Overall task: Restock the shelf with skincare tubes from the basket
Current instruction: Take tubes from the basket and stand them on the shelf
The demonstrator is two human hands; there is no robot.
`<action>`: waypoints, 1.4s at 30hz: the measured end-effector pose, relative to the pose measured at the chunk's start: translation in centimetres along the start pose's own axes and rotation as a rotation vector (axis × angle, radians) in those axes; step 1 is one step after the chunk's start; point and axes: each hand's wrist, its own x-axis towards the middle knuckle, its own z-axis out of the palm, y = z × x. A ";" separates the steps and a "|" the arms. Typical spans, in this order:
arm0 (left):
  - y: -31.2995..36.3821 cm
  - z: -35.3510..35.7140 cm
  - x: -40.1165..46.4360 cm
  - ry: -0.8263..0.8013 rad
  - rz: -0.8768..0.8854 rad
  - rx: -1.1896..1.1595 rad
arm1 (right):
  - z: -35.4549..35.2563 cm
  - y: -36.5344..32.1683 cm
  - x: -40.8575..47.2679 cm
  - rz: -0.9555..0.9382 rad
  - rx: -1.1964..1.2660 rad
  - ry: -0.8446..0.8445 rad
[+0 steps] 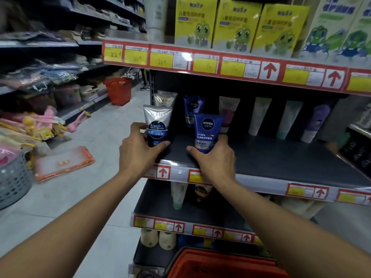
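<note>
Two hands outstretched, left hand (pixel 138 151) gripping silver tube (pixel 157 125), right hand (pixel 215 157) gripping blue tube (pixel 206 131)

The light is dim and bluish, and the recess of the middle shelf (pixel 281 157) lies in deep shadow while a white glare spot sits on the price strip (pixel 186 57) above. The Nivea tube (pixel 207 131) at centre is sharp, but the packets (pixel 40 77) at left are smeared by blur. Wide-angle distortion bends the shelf edges toward the frame's borders.
</note>
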 end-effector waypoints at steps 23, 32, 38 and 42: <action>0.0 3.3 5.3 -0.131 -0.132 0.279 | 3.1 -0.6 5.0 0.043 -0.273 -0.217; -0.6 5.9 8.0 -0.160 -0.154 0.201 | 5.2 -0.6 7.7 0.005 -0.286 -0.231; -1.4 6.9 8.1 -0.142 -0.156 0.191 | 5.5 0.1 7.7 -0.032 -0.283 -0.224; -1.6 6.9 8.2 -0.143 -0.168 0.186 | 5.6 0.2 7.7 -0.046 -0.303 -0.213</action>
